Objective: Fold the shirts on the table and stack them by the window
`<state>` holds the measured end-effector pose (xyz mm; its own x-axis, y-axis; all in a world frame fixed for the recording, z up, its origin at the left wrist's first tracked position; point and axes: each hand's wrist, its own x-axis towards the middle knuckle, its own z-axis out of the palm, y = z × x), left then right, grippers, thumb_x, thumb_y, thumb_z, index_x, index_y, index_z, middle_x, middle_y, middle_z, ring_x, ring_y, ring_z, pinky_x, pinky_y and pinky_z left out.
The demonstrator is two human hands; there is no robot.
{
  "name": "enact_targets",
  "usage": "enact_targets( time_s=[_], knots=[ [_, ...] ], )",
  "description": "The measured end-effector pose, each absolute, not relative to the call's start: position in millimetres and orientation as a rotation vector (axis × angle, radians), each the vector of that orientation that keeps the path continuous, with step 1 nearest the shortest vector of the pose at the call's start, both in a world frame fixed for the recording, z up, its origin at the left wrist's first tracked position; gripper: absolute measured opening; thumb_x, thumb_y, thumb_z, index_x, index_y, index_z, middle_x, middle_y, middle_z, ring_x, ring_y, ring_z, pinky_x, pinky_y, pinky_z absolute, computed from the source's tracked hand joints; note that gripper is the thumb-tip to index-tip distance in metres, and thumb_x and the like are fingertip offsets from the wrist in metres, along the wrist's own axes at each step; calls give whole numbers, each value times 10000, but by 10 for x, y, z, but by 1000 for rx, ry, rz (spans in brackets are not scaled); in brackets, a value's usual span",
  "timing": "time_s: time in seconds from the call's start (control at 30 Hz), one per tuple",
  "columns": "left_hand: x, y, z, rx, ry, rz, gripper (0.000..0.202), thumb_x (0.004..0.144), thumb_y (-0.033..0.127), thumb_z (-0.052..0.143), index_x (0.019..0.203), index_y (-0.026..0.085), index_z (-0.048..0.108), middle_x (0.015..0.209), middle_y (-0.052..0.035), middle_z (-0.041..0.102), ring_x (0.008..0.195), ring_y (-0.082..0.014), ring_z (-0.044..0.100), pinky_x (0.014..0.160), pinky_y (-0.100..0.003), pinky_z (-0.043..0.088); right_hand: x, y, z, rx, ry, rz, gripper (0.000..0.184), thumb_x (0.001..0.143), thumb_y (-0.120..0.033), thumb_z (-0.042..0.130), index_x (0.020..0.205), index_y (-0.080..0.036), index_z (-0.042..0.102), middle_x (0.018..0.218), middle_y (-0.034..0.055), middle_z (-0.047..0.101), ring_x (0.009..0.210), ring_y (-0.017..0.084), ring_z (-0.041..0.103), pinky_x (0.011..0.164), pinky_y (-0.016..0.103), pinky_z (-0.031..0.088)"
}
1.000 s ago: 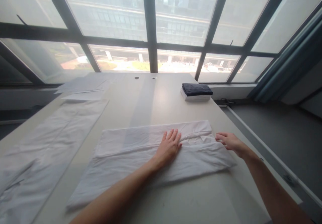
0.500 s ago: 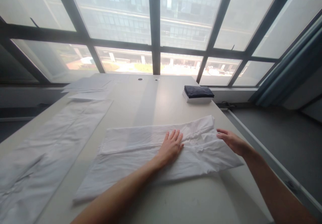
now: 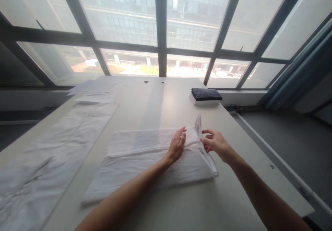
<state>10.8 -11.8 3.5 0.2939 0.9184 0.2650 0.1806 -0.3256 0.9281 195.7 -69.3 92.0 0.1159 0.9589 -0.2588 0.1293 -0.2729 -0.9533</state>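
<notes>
**Head view: right hand pinches the upturned end of the cloth**

The right hand has its thumb and fingers together on the near-upright end of the white cloth. The other fingertips curl in under the index finger; their exact contact cannot be told.

The cloth lies on the table, directly left of this grip, stretched out lengthwise and folded, with a seam line along it and light creases. At the grip, its end stands up in a narrow flap; the flap's far tip points upward, and its near corner sits lower, towards the wearer.

Just left of the grip, the left hand rests on the cloth, fingers extended and clamped on nothing.

Beyond the grip, near the table's right edge, a folded navy cloth sits on a white pile. Well left of the grip lies a second cloth, white and creased, with papers at its far end. Windows stand beyond the table.
</notes>
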Motion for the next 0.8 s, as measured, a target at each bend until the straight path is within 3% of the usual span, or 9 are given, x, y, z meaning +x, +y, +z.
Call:
enact_targets(
  time_s=[0.13, 0.2, 0.27, 0.4, 0.53, 0.63, 0.7, 0.73, 0.8],
  knots=[
    [66, -18, -1, 1298, 959, 1075, 621, 1047, 546, 327, 1566, 206, 305, 1216, -112, 657, 989, -192, 682, 831, -326, 567, 1669, -686, 761, -1305, -1230, 1415, 493, 757, -321, 780, 1205, -159, 654, 836, 31, 719, 690, 180, 704, 666, 354, 616],
    [39, 18, -16, 1213, 965, 1062, 703, 1018, 520, 452, 1605, 235, 192, 1100, -74, 677, 844, -155, 672, 736, -283, 559, 1675, -677, 692, -1264, -1284, 1379, 415, 806, -354, 728, 1164, -147, 684, 944, 68, 735, 761, 191, 720, 755, 395, 619],
    [23, 36, -15, 1197, 973, 1059, 758, 968, 440, 578, 1604, 263, 204, 1105, -67, 665, 768, -127, 647, 679, -249, 540, 1775, -673, 620, -1324, -1320, 1193, 325, 844, -351, 657, 1090, -145, 710, 992, 93, 737, 820, 207, 718, 794, 409, 608],
    [31, 28, 9, 1241, 993, 1045, 698, 894, 316, 665, 1536, 275, 394, 1282, -109, 583, 765, -108, 640, 625, -210, 519, 2034, -713, 439, -1476, -1463, 740, 291, 909, -306, 529, 1097, -181, 713, 1155, 123, 713, 1083, 254, 661, 941, 442, 556],
    [45, 19, 2, 1324, 1063, 1071, 825, 893, 269, 631, 1594, 383, 212, 1239, -61, 568, 631, -58, 594, 529, -175, 472, 2107, -799, 223, -1491, -1681, 534, 415, 964, -325, 474, 1335, -228, 633, 1434, 115, 573, 1363, 271, 487, 1166, 504, 376],
    [24, 8, 2, 1476, 1173, 1052, 786, 903, 210, 571, 1595, 318, 217, 1136, -50, 608, 692, -103, 638, 630, -238, 545, 2063, -853, 79, -1509, -1877, 544, 525, 997, -367, 456, 1511, -259, 470, 1614, 80, 372, 1503, 262, 294, 1241, 504, 237],
    [-2, -25, 32, 1695, 1316, 1059, 734, 893, 175, 556, 1573, 223, 283, 1158, -98, 621, 935, -201, 675, 848, -369, 572, 2032, -882, 10, -1549, -2009, 582, 579, 1002, -397, 461, 1559, -256, 390, 1663, 72, 257, 1537, 273, 199, 1248, 525, 188],
    [-14, -51, 56, 1846, 1391, 1074, 707, 891, 164, 550, 1557, 188, 316, 1244, -140, 598, 1112, -256, 633, 973, -437, 528, 2024, -893, -13, -1571, -2061, 595, 600, 999, -407, 469, 1569, -248, 369, 1670, 76, 225, 1543, 283, 173, 1247, 541, 170],
    [-31, -113, 109, 2187, 1450, 1072, 649, 906, 157, 525, 1535, 172, 367, 1479, -186, 451, 1407, -317, 410, 1150, -512, 370, 2027, -893, -34, -1591, -2115, 602, 603, 994, -415, 481, 1563, -243, 381, 1665, 81, 230, 1541, 298, 174, 1240, 570, 156]
  ],
)
